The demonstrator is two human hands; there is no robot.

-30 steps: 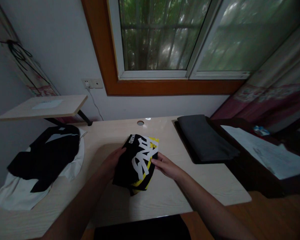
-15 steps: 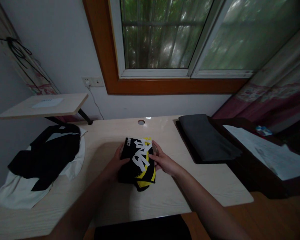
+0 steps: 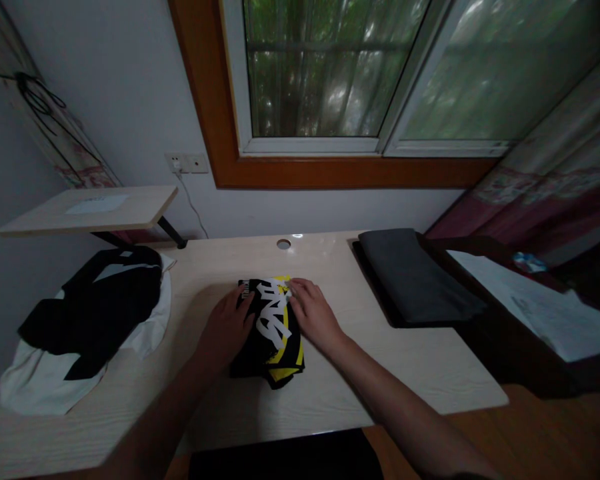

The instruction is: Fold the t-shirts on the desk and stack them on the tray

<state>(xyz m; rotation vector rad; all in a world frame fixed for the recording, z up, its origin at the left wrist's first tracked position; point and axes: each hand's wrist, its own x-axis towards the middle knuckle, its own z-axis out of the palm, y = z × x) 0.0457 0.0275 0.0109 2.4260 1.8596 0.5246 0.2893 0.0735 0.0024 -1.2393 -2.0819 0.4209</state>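
Observation:
A folded black garment (image 3: 275,327) with white lettering and yellow stripes lies on the pale wooden desk (image 3: 330,393), one lower corner sticking out toward me. Over its left side rests my left hand (image 3: 229,323), fingers stretched out and touching the cloth. My right hand (image 3: 316,312) lies along the upper right edge, fingertips on the fabric, fingers extended. Neither hand grips the cloth. The garment's left edge is partly hidden under my left hand.
To the left, black and white clothes (image 3: 105,313) are heaped below a small raised shelf (image 3: 140,203). Dark grey folded cloth (image 3: 410,273) lies at the right. Beyond it is a dark surface with a white sheet (image 3: 540,307). A window (image 3: 320,80) is behind the desk.
The garment has come down flat onto the desk, slightly left and nearer me. Both hands have gone from holding its sides to resting on top.

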